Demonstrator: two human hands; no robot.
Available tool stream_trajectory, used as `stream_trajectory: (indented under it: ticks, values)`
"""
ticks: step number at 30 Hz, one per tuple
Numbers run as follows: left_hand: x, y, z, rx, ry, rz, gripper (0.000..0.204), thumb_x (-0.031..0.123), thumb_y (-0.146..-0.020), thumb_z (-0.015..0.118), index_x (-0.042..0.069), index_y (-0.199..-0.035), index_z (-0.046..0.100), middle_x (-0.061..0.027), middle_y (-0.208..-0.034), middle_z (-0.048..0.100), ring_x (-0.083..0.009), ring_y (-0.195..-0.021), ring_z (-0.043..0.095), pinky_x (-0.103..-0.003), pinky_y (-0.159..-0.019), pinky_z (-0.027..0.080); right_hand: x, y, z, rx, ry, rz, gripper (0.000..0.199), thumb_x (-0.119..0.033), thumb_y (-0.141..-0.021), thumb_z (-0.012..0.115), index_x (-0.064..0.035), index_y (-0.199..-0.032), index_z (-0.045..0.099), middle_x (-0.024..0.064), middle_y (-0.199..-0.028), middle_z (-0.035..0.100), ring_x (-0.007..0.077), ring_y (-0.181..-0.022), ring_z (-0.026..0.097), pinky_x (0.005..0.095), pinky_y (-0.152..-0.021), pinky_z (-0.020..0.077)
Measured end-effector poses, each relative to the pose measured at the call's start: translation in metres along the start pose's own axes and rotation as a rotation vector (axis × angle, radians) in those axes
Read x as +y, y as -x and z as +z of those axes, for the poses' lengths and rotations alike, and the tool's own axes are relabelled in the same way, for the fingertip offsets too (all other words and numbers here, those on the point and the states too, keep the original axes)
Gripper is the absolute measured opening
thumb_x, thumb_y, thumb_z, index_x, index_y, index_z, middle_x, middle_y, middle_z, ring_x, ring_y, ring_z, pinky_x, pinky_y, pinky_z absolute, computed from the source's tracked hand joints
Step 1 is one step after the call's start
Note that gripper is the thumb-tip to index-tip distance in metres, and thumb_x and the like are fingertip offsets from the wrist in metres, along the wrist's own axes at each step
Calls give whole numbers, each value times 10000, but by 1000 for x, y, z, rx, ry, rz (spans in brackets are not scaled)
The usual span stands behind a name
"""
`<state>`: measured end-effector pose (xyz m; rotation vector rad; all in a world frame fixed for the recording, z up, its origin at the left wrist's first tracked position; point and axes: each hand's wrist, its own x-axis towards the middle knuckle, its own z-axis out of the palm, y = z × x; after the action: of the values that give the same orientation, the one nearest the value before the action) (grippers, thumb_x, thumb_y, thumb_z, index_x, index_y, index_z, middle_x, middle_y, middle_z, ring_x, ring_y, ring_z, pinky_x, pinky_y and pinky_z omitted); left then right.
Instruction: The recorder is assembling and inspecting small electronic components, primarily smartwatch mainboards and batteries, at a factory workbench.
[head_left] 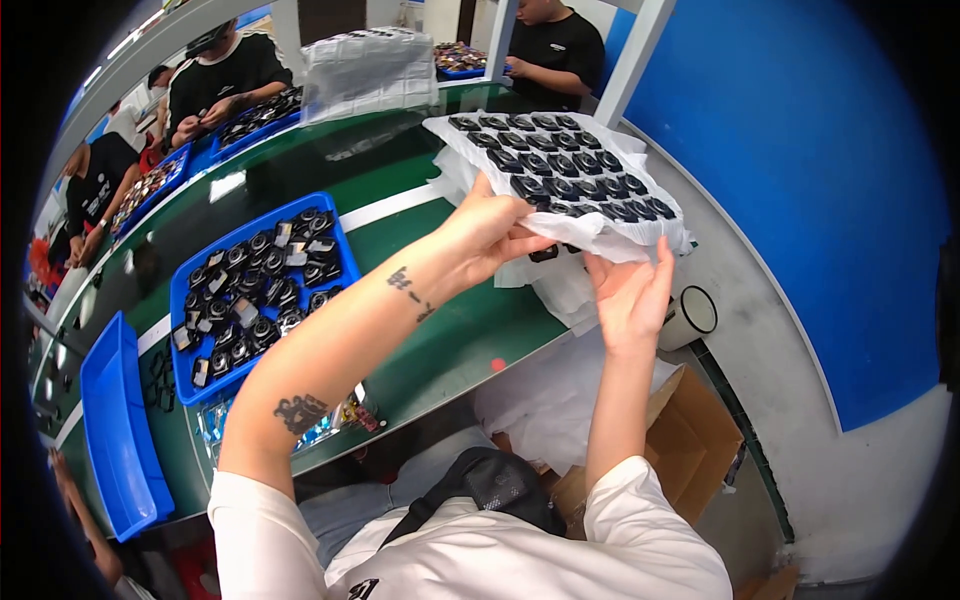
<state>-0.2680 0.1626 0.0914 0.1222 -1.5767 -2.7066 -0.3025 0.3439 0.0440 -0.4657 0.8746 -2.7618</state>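
Observation:
A white tray carries rows of small black camera-like parts, with a thin white sheet hanging along its near edge. My left hand is closed on the tray's near left corner, pinching the edge and sheet. At the near right edge, my right hand grips from below, its thumb and fingers against the sheet; some fingertips are hidden. Below the raised near edge a black part shows, and more white sheeting lies on the green table. The tray tilts toward me.
A blue bin of loose black parts stands left, beside a second blue tray. A wrapped white stack sits at the back. Co-workers sit across the table. A cardboard box and a round bin are at lower right.

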Motion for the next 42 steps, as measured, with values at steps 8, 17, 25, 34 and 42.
stream_trajectory:
  ticks: [8,17,25,34,42]
  values:
    - [31,83,-45,-6,-216,68,806,-100,-831,440,248,-1473,100,-112,-1300,490,-233,-1020,622,-364,-765,582,26,-28,-8,137,147,-109,309,-124,-912,512,0,-1195,518,109,-1144,606,254,-1043,594,395,-882,508]
    - [14,247,-107,370,-304,158,816,3,-866,519,174,-1489,20,-90,-1357,415,-158,-1038,573,-292,-701,560,85,75,67,-112,231,11,538,40,-865,497,-17,-1375,336,147,-1310,486,252,-1180,508,395,-1009,416]
    - [8,370,-105,573,-207,240,644,-50,-852,522,-11,-1418,218,-113,-1335,458,-172,-1197,482,-314,-982,413,112,154,94,-510,431,-15,777,-143,-832,664,-13,-1430,185,148,-1397,349,242,-1287,362,383,-1075,268]
    - [37,404,-132,473,-128,301,800,357,-909,573,-63,-1438,146,-178,-1340,445,-207,-1107,546,-325,-915,472,136,116,102,-559,923,-809,614,-80,-800,698,-23,-1292,335,235,-1350,291,357,-1287,314,442,-1061,245]
    - [87,384,-140,798,-722,241,190,114,-866,607,-17,-1001,633,-49,-626,622,-87,-535,579,-196,-488,439,150,73,141,-562,766,-573,595,-7,-785,710,14,-1282,383,128,-1269,425,216,-1169,450,332,-1018,342]
